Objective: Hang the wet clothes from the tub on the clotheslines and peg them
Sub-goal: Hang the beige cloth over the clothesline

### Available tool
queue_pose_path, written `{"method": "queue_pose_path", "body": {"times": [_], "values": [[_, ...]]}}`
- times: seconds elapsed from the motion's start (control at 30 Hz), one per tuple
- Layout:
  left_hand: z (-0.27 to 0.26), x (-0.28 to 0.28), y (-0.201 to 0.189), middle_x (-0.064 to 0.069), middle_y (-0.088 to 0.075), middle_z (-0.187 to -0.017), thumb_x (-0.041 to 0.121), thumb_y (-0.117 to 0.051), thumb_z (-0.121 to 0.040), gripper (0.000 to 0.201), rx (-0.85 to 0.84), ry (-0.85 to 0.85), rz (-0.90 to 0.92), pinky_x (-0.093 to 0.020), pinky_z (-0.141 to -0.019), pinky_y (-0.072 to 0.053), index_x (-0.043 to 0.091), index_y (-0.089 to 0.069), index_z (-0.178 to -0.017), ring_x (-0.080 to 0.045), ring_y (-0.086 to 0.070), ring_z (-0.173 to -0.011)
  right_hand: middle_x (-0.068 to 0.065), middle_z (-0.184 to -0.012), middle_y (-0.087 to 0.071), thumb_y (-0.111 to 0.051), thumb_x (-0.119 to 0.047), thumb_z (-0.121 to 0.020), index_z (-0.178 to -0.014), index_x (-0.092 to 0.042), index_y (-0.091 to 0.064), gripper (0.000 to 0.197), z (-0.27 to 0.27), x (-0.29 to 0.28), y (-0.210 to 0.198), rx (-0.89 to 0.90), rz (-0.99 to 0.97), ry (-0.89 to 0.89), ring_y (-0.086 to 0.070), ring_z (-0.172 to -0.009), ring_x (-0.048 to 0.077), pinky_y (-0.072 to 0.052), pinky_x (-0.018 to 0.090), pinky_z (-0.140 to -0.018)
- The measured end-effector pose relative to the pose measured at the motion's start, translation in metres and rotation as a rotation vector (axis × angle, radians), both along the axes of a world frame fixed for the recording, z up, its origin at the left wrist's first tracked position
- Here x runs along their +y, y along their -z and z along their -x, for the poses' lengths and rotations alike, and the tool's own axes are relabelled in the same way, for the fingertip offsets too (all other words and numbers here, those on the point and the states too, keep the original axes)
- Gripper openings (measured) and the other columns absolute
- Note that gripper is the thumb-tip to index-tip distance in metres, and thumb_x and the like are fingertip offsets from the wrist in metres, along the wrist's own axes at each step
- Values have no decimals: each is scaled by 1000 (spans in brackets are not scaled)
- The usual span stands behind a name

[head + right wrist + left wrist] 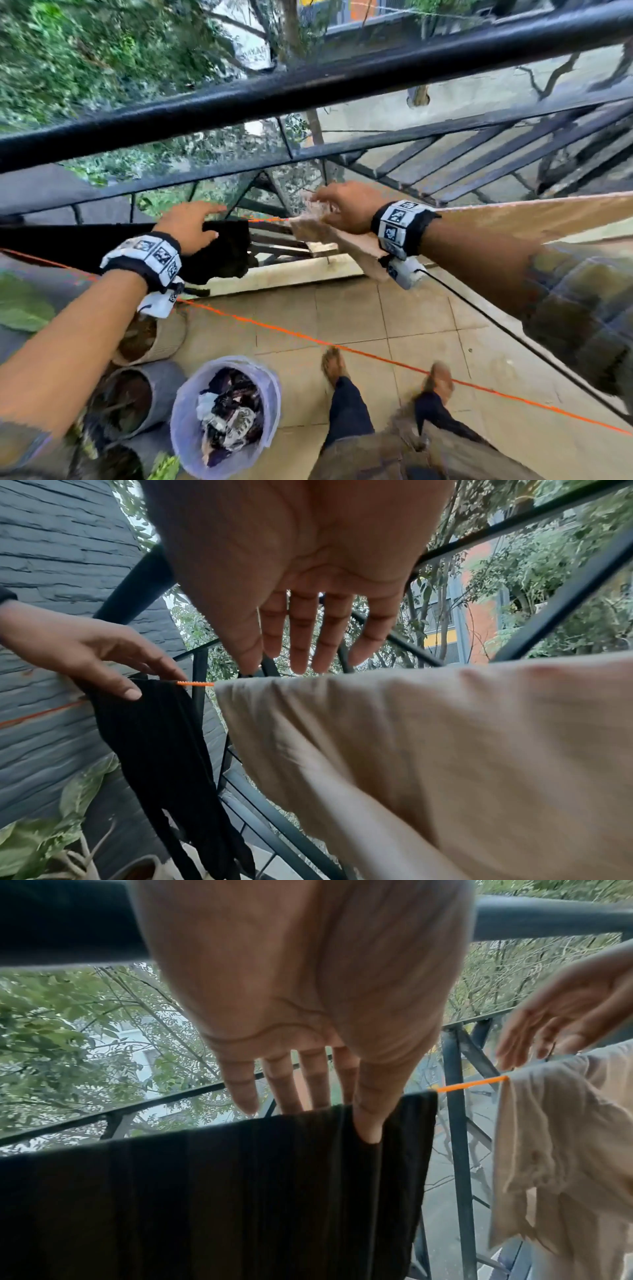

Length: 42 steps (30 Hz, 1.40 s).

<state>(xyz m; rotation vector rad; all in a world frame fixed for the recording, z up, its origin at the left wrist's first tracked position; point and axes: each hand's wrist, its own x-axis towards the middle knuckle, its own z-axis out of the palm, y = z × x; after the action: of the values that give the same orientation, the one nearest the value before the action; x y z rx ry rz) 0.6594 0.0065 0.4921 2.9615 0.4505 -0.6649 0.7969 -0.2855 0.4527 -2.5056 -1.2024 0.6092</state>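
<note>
A black garment (226,246) (240,1191) (161,737) and a beige garment (513,216) (565,1137) (445,737) hang side by side over the far orange clothesline (267,220). A short bare stretch of line shows between them. My left hand (205,222) (308,1096) is open at the black garment's right top corner, with the thumb lying on the cloth. My right hand (329,202) (301,656) hovers open just above the beige garment's left end, fingers straight. A lilac tub (270,377) with several wet clothes (229,407) stands on the floor below. No peg is in view.
A second orange line (376,358) runs nearer to me at waist height. A thick black railing (308,85) crosses just beyond the hands. Plant pots (150,332) stand left of the tub by a grey wall (51,561). My feet (334,366) are on the tiled floor.
</note>
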Motion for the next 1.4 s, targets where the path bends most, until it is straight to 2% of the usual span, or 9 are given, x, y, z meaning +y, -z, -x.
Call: {"method": "queue_pose_path", "body": {"times": [0.17, 0.27, 0.33, 0.57, 0.73, 0.9, 1.03, 1.2, 1.4], "values": [[-4, 24, 10, -6, -69, -121, 30, -67, -91, 31, -39, 54, 120, -39, -96, -49, 29, -67, -122, -30, -62, -113, 2, -113, -70, -58, -39, -93, -116, -26, -69, 29, 10, 57, 11, -39, 88, -32, -64, -105, 28, -52, 36, -86], [-5, 24, 19, -4, -70, -119, 33, -63, -93, 27, -72, 88, 169, -37, -93, -48, 31, -68, -119, -29, -62, -112, 4, -99, -73, -55, -38, -91, -102, -26, -73, 24, 15, 69, 14, -93, 155, -32, -66, -94, 32, -55, 39, -79], [-5, 20, 24, -4, -69, -121, 35, -62, -93, 29, -90, 103, 173, -36, -91, -47, 31, -66, -122, -29, -62, -113, 3, -97, -74, -56, -35, -89, -99, -25, -73, 22, 16, 72, 14, -124, 172, -19, -66, -92, 32, -55, 38, -77], [-8, 12, 26, -1, -69, -117, 34, -60, -94, 27, -131, 137, 254, -42, -95, -48, 34, -66, -120, -29, -61, -111, 2, -99, -73, -55, -35, -89, -102, -27, -73, 23, 24, 93, 12, -167, 171, -24, -65, -95, 32, -56, 39, -77], [-15, 9, 30, -3, -70, -114, 34, -58, -95, 24, -142, 139, 244, -39, -89, -49, 30, -68, -117, -29, -62, -106, 6, -101, -72, -55, -31, -91, -105, -28, -73, 22, 30, 111, 13, -189, 165, -15, -63, -98, 33, -42, 32, -69], [-19, 5, 34, -8, -71, -109, 31, -58, -96, 24, -178, 123, 249, -39, -86, -48, 25, -69, -116, -32, -63, -102, 4, -101, -73, -59, -36, -90, -105, -29, -74, 22, 30, 135, 7, -131, 143, 34, -65, -97, 29, -50, 33, -74], [-21, 5, 34, -6, -72, -102, 35, -59, -93, 20, -177, 111, 246, -40, -83, -52, 30, -71, -109, -31, -64, -97, 0, -98, -74, -62, -42, -88, -102, -32, -75, 22, 33, 141, 8, -87, 88, 75, -67, -95, 25, -54, 34, -75], [-18, 6, 38, -3, -71, -103, 38, -60, -93, 19, -160, 133, 234, -38, -86, -49, 33, -71, -107, -29, -62, -100, 2, -99, -74, -61, -46, -88, -105, -31, -73, 25, 36, 114, 18, -123, 67, 38, -66, -95, 27, -48, 31, -72], [-19, 9, 38, -4, -70, -103, 37, -60, -93, 18, -135, 162, 247, -37, -86, -45, 31, -71, -106, -28, -60, -103, 1, -99, -75, -57, -44, -93, -106, -30, -75, 26, 34, 108, 18, -158, 65, -9, -66, -94, 27, -52, 34, -72]]}}
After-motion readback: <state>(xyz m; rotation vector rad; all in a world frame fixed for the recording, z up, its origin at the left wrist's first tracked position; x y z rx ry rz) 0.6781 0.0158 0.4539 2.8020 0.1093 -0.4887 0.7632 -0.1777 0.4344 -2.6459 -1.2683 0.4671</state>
